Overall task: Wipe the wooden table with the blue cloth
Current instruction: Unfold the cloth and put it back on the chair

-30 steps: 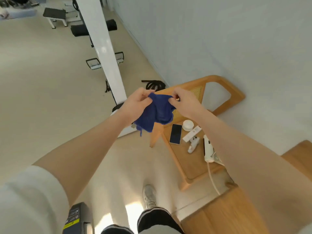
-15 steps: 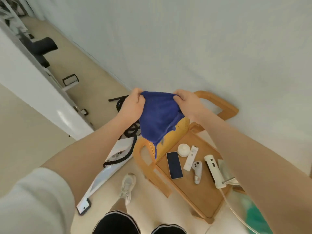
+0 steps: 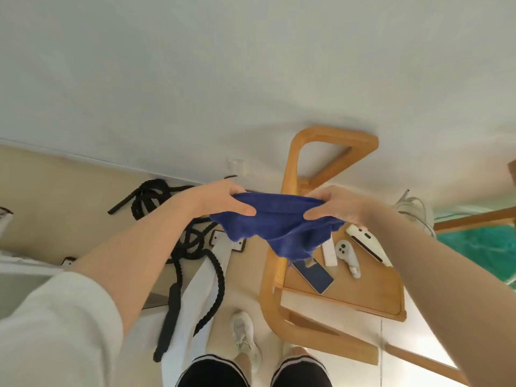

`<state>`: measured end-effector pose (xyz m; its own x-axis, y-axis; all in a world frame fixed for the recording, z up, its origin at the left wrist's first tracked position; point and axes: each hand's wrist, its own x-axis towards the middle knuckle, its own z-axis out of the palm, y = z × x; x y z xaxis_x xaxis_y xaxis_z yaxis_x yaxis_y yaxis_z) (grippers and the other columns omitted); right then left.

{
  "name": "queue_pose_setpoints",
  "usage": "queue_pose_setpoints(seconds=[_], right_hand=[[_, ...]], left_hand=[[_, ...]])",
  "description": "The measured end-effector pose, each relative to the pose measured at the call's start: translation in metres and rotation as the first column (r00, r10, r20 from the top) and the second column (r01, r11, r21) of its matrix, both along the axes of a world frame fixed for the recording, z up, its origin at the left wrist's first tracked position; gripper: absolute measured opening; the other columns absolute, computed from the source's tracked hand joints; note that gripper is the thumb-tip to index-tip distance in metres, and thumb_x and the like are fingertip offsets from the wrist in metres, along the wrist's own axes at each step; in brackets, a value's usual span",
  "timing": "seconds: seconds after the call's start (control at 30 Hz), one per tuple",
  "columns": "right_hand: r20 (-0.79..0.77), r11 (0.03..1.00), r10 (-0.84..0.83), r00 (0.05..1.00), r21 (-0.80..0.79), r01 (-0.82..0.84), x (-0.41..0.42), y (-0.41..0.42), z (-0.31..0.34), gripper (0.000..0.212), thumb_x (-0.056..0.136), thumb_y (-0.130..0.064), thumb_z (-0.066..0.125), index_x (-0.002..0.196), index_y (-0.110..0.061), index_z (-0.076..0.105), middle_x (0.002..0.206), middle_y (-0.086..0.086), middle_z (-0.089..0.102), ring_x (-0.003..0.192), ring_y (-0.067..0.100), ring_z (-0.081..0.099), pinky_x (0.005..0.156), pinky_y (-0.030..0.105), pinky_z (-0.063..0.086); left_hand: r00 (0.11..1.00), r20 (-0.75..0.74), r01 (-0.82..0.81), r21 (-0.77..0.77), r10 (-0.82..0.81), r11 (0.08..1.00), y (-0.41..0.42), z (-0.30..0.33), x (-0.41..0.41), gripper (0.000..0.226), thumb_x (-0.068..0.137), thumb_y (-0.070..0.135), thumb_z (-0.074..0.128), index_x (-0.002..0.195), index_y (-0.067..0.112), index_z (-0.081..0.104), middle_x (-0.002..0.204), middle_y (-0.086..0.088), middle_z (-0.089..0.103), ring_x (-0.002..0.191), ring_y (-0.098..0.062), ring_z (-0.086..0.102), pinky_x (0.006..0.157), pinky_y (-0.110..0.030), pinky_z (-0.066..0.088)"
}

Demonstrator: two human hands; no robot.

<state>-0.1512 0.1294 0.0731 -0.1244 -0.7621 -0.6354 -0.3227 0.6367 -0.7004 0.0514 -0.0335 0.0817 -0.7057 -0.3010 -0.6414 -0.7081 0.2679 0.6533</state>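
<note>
I hold the blue cloth stretched in the air between both hands. My left hand pinches its left edge and my right hand pinches its right edge. The cloth sags in the middle and hangs above the left part of the small wooden table, without touching it. The table stands against the white wall and has a curved wooden frame.
On the table lie a dark phone, a white remote, a white controller and a white device. A black rope coils on the floor at left. My shoe is near the table leg.
The view has swung right and down, so the table now sits under my hands. The cloth is pulled wider between my hands and lowered toward the table.
</note>
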Motion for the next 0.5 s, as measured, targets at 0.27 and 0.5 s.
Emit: queue_pose_setpoints(seconds=[0.27,0.5], right_hand=[[0.082,0.901,-0.415,0.906,0.177,0.397,-0.02,-0.026,-0.083,0.015,0.079,-0.018,0.057,0.089,-0.007,0.06,0.086,0.011,0.065,0.082,0.027,0.058,0.077,0.037,0.049],[-0.171,0.911,-0.286,0.943,0.258,0.323,-0.017,-0.022,-0.168,0.042,0.077,-0.021,0.069,0.115,-0.011,0.055,0.113,0.01,0.057,0.097,0.025,0.054,0.082,0.035,0.046]], left_hand=[[0.948,-0.032,-0.307,0.172,0.317,0.936,-0.033,-0.096,-0.034,0.017,0.087,0.019,0.055,0.097,0.006,0.06,0.092,-0.011,0.063,0.084,-0.023,0.057,0.073,-0.031,0.045],[0.947,-0.073,-0.322,-0.254,0.314,0.912,-0.011,-0.187,-0.04,0.05,0.091,0.015,0.056,0.137,0.011,0.039,0.137,-0.006,0.046,0.124,-0.021,0.046,0.1,-0.032,0.04]])
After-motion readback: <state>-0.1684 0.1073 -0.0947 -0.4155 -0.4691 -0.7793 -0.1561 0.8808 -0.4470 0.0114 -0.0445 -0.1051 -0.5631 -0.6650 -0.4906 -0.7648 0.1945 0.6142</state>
